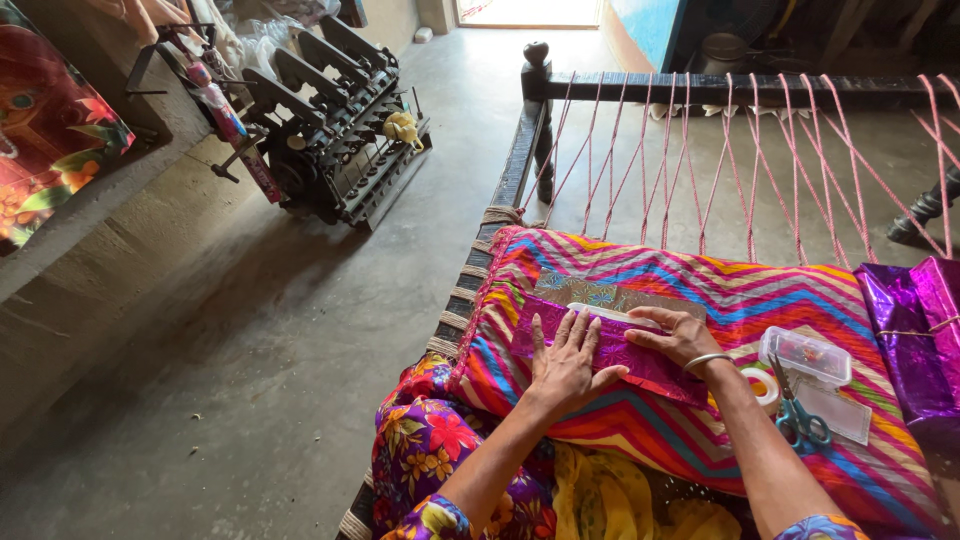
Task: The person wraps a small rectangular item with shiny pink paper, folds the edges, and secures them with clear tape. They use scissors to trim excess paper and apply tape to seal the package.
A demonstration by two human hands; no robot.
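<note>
Head view: a magenta cloth lies flat on the striped pillow, under the left hand pressing it with fingers spread and the right hand flattened along its top edge, scissors lying right of the pillow's centre.

A cushion lay on a rope cot, near its left rail. On the cushion lay a cloth strip, with the left hand flat on it and the right hand just beside, on its far edge. Right of the hands, on the cushion, were a tape roll, scissors and a small box. A wrapped bundle sat at the far right. On the floor to the left, well apart, stood a metal rack beside a ledge.
</note>
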